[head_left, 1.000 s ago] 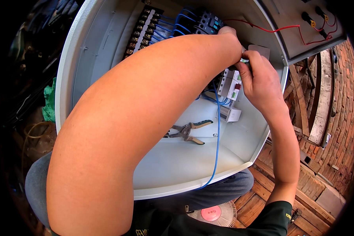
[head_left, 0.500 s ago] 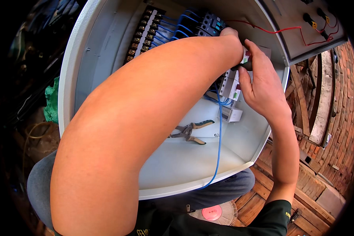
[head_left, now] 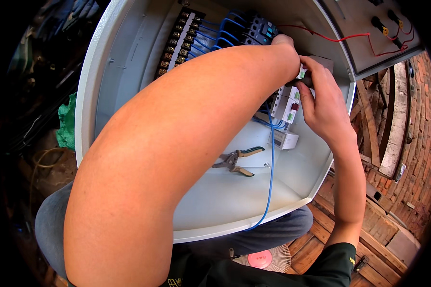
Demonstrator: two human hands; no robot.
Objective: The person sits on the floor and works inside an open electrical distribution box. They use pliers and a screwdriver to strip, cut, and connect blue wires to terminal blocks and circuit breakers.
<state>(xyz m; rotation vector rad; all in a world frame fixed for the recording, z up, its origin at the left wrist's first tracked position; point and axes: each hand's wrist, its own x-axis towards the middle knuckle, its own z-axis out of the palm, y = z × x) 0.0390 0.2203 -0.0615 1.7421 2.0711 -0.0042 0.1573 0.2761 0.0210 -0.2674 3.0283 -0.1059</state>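
Note:
My left arm reaches across the open metal enclosure, and its forearm covers much of the middle. Only the back and wrist of my left hand (head_left: 286,45) show, beside the black contactor (head_left: 261,29); its fingers are hidden. Thumb and fingers of my right hand (head_left: 323,98) close round a dark tool handle (head_left: 301,83), seen only in part, above the white circuit breakers (head_left: 288,104). A blue wire (head_left: 271,162) runs down from that area over the enclosure's front rim. Wire-stripping pliers (head_left: 237,160) lie with handles spread on the enclosure floor.
A black terminal block (head_left: 179,43) with blue wires (head_left: 227,36) stands at the back left. Red wires (head_left: 330,37) run to the door (head_left: 354,48) at the upper right. The enclosure's white rim (head_left: 201,235) rests over my legs. A small white module (head_left: 285,139) sits below the breakers.
My right fingers have curled further round the dark handle, and the hand has turned a little. The whole view has shifted slightly. My left arm keeps almost the same pose.

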